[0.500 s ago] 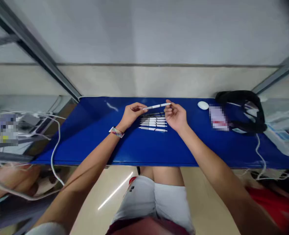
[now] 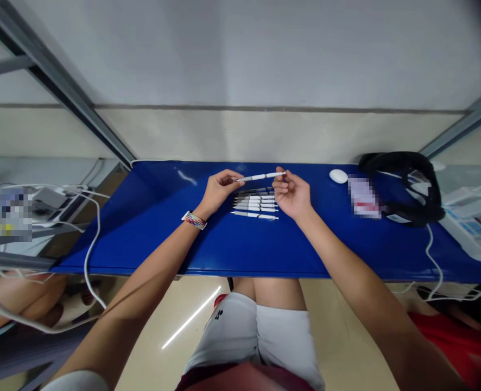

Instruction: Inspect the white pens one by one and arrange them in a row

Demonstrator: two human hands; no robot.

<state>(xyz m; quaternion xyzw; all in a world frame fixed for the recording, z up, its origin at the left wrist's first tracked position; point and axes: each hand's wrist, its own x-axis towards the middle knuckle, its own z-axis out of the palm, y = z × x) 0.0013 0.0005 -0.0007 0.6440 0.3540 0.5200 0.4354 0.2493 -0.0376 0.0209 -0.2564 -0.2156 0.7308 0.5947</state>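
A slim white pen [image 2: 260,176] with a dark band is held up level between my two hands. My left hand [image 2: 219,190], with a colourful bracelet at the wrist, pinches its left end between thumb and fingers. At the other end, the fingertips of my right hand [image 2: 292,193] close on the pen's tip, palm turned toward me. Below it, several similar pens [image 2: 255,206] lie side by side in a row on the blue table [image 2: 224,250]. The nearest pen [image 2: 254,215] sits slightly apart from the others. My right fingers cover some of the row's right ends.
To the right lie a white oval object [image 2: 339,176], a blurred pinkish packet [image 2: 364,198] and a black headset-like strap [image 2: 431,184]. White cables [image 2: 92,250] hang over the table's left side. Metal posts [image 2: 102,125] rise at both sides, and a wall stands behind.
Almost nothing differs. Both hands keep hold of the same pen in nearly the same place, and the pens on the table have not moved.
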